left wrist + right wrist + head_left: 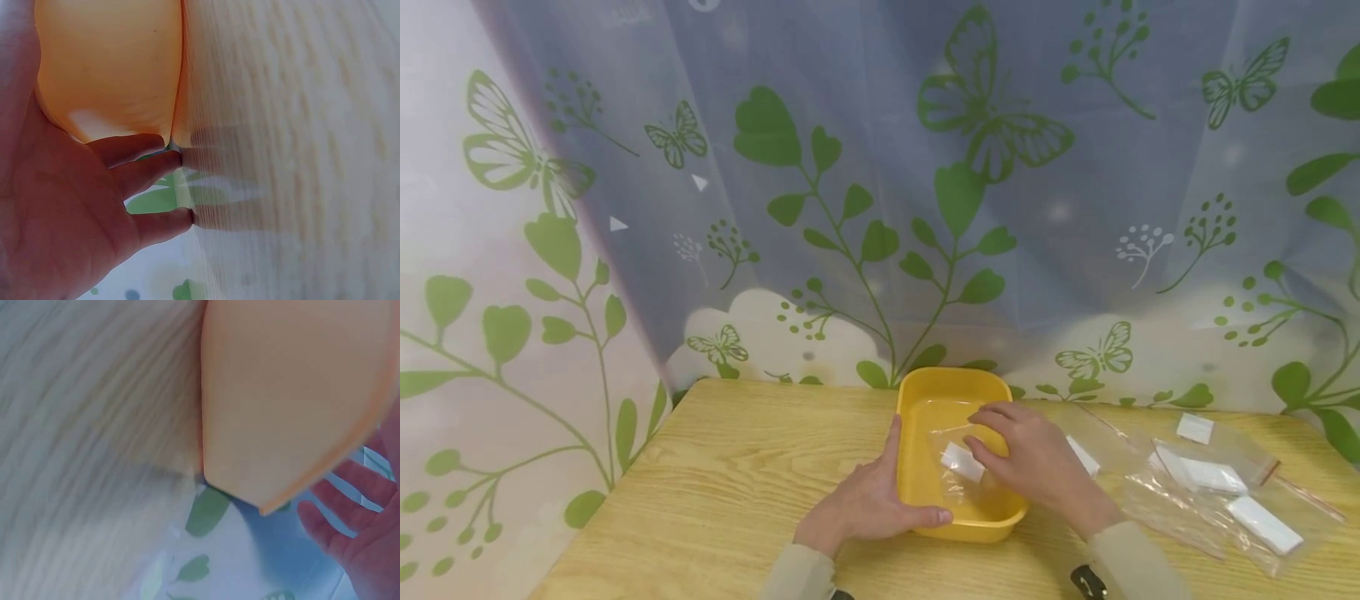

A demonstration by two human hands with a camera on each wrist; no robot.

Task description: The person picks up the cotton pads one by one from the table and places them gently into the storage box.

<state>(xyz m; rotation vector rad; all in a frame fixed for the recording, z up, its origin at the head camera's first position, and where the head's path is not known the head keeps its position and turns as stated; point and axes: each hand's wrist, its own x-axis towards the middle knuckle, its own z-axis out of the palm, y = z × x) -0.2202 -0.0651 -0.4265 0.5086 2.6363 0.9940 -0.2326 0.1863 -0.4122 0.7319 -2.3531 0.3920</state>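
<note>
A yellow plastic tub (963, 530) stands on the wooden table. In it lies a small clear plastic bag (957, 490) with a white label (962, 462). My left hand (872, 500) rests at the tub's near left corner, thumb over the near rim. In the left wrist view its fingers (150, 169) lie fairly straight along the outer wall, tips by the table. Over the right rim reaches my right hand (1033, 454), with fingers loosely bent above the bag and a gap between thumb and fingers. Nothing shows in its grasp; whether a fingertip touches the bag is unclear.
Several clear zip bags (1172, 512) with white labels lie overlapping on the table (760, 467) to the tub's right. Behind the table hangs a blue-grey curtain (880, 167) with green leaves and butterflies, close to the tub's far end.
</note>
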